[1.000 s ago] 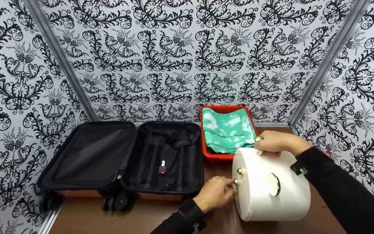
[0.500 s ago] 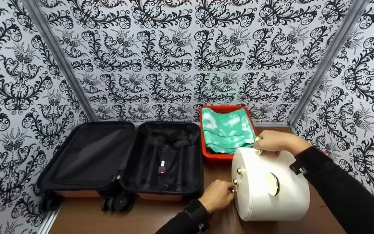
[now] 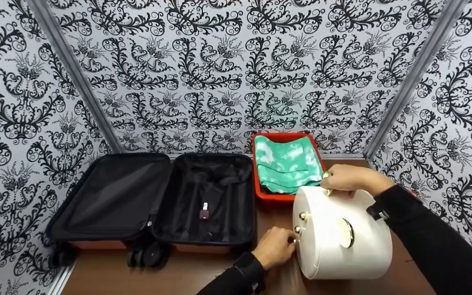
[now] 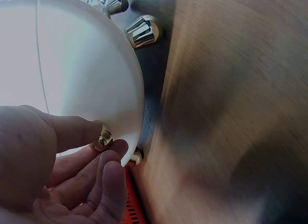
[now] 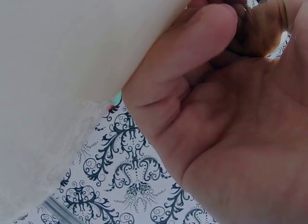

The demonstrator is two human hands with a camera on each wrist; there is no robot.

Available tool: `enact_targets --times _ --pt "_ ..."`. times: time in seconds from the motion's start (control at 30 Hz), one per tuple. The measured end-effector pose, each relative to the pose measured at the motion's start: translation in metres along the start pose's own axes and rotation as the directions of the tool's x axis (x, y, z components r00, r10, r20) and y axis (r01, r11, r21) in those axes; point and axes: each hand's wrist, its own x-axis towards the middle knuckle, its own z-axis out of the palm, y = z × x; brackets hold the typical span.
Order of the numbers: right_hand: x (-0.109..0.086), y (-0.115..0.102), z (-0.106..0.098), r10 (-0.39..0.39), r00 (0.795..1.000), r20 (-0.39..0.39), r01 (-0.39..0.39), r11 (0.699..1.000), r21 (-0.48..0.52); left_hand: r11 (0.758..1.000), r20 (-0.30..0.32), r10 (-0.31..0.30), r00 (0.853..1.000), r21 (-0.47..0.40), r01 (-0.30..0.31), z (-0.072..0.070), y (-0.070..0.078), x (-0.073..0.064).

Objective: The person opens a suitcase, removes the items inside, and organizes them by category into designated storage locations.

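A white rounded case (image 3: 355,233) with gold fittings stands tilted at the right of the table in the head view. My right hand (image 3: 344,180) grips the gold handle (image 3: 327,175) at its top; in the right wrist view the fingers (image 5: 192,46) curl beside the white wall. My left hand (image 3: 277,246) is at the case's left side. In the left wrist view its thumb and a finger pinch a small gold knob (image 4: 102,141). Larger gold feet (image 4: 144,31) stick out from the same case. What the case holds is hidden.
An open black-lined suitcase (image 3: 109,196) lies at the left, with a dark nail polish bottle (image 3: 204,213) in its right half. Behind the case stands a red basket (image 3: 277,197) holding a folded green and white cloth (image 3: 287,164). Patterned walls (image 3: 219,73) enclose the table (image 3: 137,280).
My left hand has shifted slightly down along the case's left side, its fingers now at a lower gold fitting. The right hand and the case have barely moved.
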Motion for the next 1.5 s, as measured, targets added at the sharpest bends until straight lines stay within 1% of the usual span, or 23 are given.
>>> enact_targets --times 0.13,0.27,0.4,0.47,0.57,0.67,0.73,0.83,0.9,0.97,1.1,1.2,1.4,1.5 --pt "-0.001 0.0 -0.001 0.003 1.0 0.011 -0.003 1.0 -0.002 1.0 -0.034 0.018 0.999 0.019 -0.018 0.0 -0.001 -0.001" --pt "-0.001 0.0 -0.003 0.006 1.0 0.006 -0.006 1.0 -0.017 0.998 -0.069 0.043 0.997 0.053 -0.04 -0.002 -0.003 -0.004" --pt "0.0 -0.001 -0.004 0.013 1.0 0.001 -0.013 1.0 -0.022 0.993 -0.088 0.07 0.994 0.101 -0.061 -0.008 -0.004 -0.008" --pt "0.001 -0.001 -0.003 0.012 1.0 0.001 -0.012 1.0 -0.02 0.989 -0.098 0.073 0.993 0.134 -0.059 -0.011 -0.005 -0.011" --pt "0.001 -0.001 -0.003 0.016 1.0 0.001 -0.016 1.0 -0.014 0.984 -0.114 0.052 0.992 0.175 -0.031 -0.016 -0.007 -0.015" --pt "0.001 -0.001 -0.004 0.018 1.0 0.005 -0.018 1.0 -0.012 0.97 -0.13 0.029 0.991 0.244 0.004 -0.017 -0.008 -0.019" --pt "0.002 -0.001 -0.004 0.019 1.0 0.008 -0.019 1.0 -0.013 0.954 -0.135 0.012 0.991 0.299 0.029 -0.017 -0.007 -0.022" --pt "0.002 0.0 -0.003 0.014 1.0 0.008 -0.014 1.0 -0.015 0.923 -0.161 -0.001 0.987 0.379 0.063 -0.015 -0.007 -0.029" --pt "0.003 0.001 -0.002 0.018 1.0 0.006 -0.018 1.0 -0.015 0.904 -0.195 -0.01 0.981 0.418 0.092 -0.014 -0.007 -0.033" --pt "0.002 0.001 -0.002 0.023 1.0 0.004 -0.023 1.0 -0.011 0.887 -0.243 -0.005 0.97 0.446 0.116 -0.013 -0.008 -0.038" --pt "0.001 0.001 -0.002 0.015 1.0 -0.011 -0.015 1.0 -0.019 0.868 -0.339 0.027 0.94 0.474 0.146 -0.011 -0.011 -0.046" --pt "0.0 0.0 -0.002 0.008 1.0 -0.021 -0.009 1.0 -0.03 0.866 -0.375 0.029 0.926 0.472 0.164 -0.01 -0.013 -0.051" --pt "0.0 0.0 0.0 0.015 1.0 -0.027 -0.015 1.0 -0.025 0.85 -0.375 0.008 0.927 0.491 0.191 -0.006 -0.017 -0.057" --pt "0.001 -0.001 0.0 0.019 0.999 -0.025 -0.02 1.0 -0.015 0.849 -0.377 0.01 0.926 0.492 0.191 -0.007 -0.018 -0.058"
